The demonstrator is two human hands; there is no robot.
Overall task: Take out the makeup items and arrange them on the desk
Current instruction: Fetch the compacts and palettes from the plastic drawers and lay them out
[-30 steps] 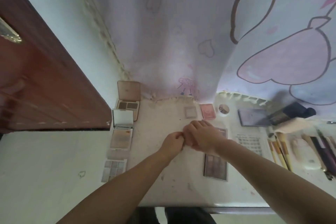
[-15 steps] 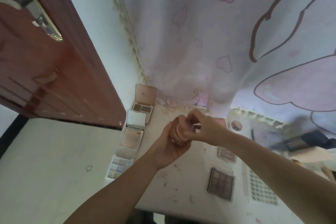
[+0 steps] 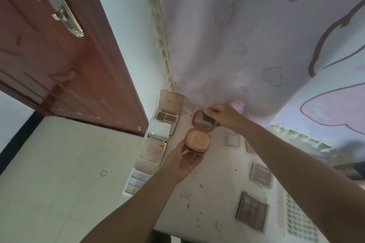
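Head view: left hand (image 3: 182, 161) cradles round powder compact (image 3: 197, 141) above desk (image 3: 207, 189), right hand (image 3: 224, 115) pinches its mirrored lid (image 3: 204, 122) open; best set down flat beside open palettes (image 3: 160, 134), lid fully back.

Brown door (image 3: 65, 77) left, cartoon-print curtain (image 3: 256, 35) behind.

Open palettes (image 3: 156, 140) line desk (image 3: 207, 193) left edge; compact (image 3: 197, 140) beside.
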